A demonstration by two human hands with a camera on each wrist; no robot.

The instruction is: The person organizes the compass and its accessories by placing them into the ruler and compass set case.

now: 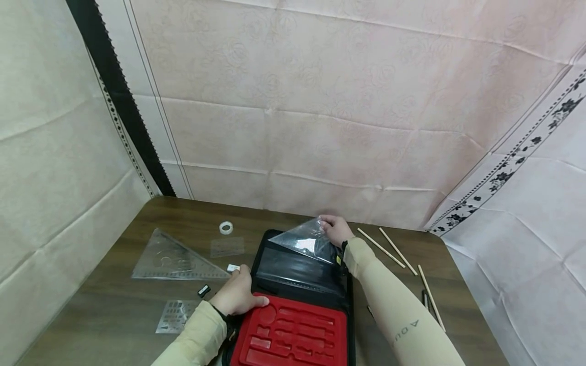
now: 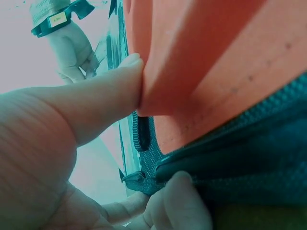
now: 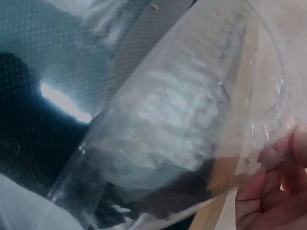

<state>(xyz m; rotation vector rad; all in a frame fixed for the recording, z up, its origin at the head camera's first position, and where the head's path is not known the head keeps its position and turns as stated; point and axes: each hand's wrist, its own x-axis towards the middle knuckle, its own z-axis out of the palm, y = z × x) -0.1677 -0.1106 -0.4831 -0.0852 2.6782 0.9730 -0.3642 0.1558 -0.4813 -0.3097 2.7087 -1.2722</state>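
Over the open black case (image 1: 299, 269) on the tabletop (image 1: 114, 305), the right hand (image 1: 336, 230) is pinching a clear plastic triangle (image 1: 304, 239) by its far corner. It is looking thin, light, stiff and slippery, so an edge suits the grip. The left hand (image 1: 238, 295) is clasping the case's red tray (image 1: 293, 335).

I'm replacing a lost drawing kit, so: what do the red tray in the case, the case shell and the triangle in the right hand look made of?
The red tray looks like matte moulded foam, going by its soft-edged cut-out recesses. The case seems to be woven dark fabric: the left wrist view shows a coarse weave and a zip. The triangle looks like clear glossy plastic; the case shows through it, with glare.
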